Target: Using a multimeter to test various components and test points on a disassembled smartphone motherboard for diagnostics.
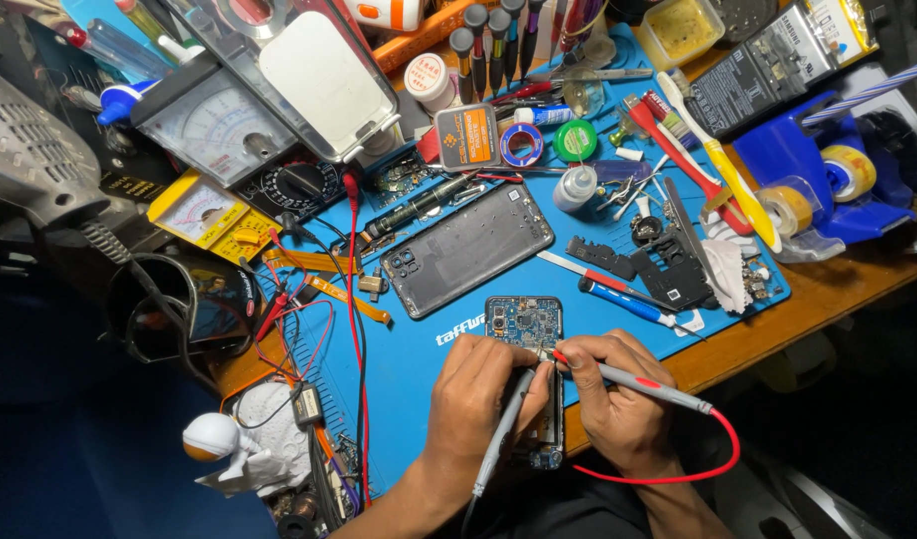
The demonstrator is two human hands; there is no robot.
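An opened phone (523,324) with its circuit board bare lies on the blue work mat (419,349), near the front edge. My left hand (473,394) rests on the phone and holds a grey test probe (503,429) like a pen. My right hand (613,394) grips a second grey probe with a red lead (648,381). Both probe tips meet on the board near the phone's right side. The lower half of the phone is hidden under my hands.
A dark phone back cover (468,250) lies above the phone. Two analog meters (214,125) (204,215) stand at the left with red leads (354,299). Screwdrivers (623,299), toothbrushes (718,165), tape rolls (848,170), a white figure (224,449) and small parts crowd the mat.
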